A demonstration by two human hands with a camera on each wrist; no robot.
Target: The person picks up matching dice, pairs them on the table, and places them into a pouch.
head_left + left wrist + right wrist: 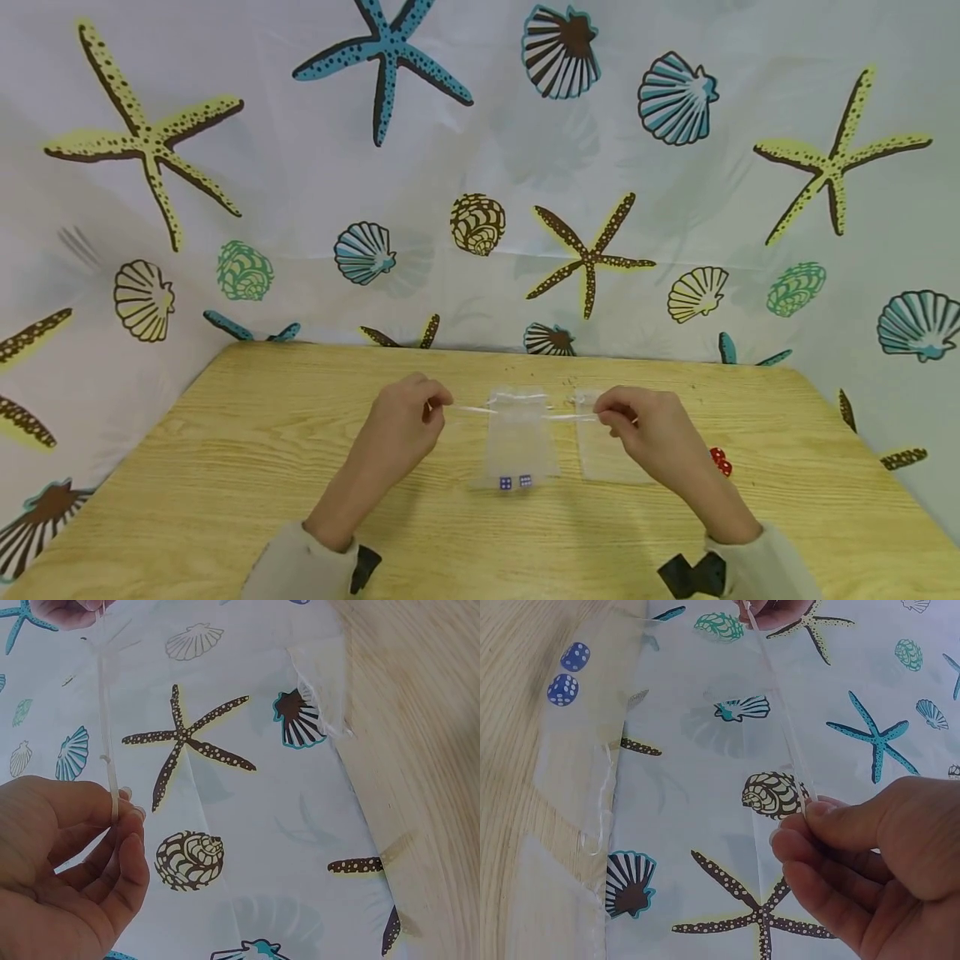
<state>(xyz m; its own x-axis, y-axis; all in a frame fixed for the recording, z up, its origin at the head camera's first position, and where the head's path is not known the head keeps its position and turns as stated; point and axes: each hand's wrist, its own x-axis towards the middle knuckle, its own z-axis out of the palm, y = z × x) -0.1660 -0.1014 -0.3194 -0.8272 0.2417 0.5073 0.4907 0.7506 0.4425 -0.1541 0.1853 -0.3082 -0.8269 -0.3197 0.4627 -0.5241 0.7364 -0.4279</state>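
A thin, see-through whitish string is stretched taut between the two hands. My left hand pinches one end between thumb and forefinger, and my right hand pinches the other end the same way. In the head view the string crosses over the upper part of a clear plastic bag lying on the table. Two blue dice with white dots show inside this bag, at its near end. A second clear bag lies to its right, partly hidden behind the right hand.
Red dice with white dots sit on the wooden table, right of the right forearm. A white cloth printed with starfish and shells hangs behind the table and along both sides.
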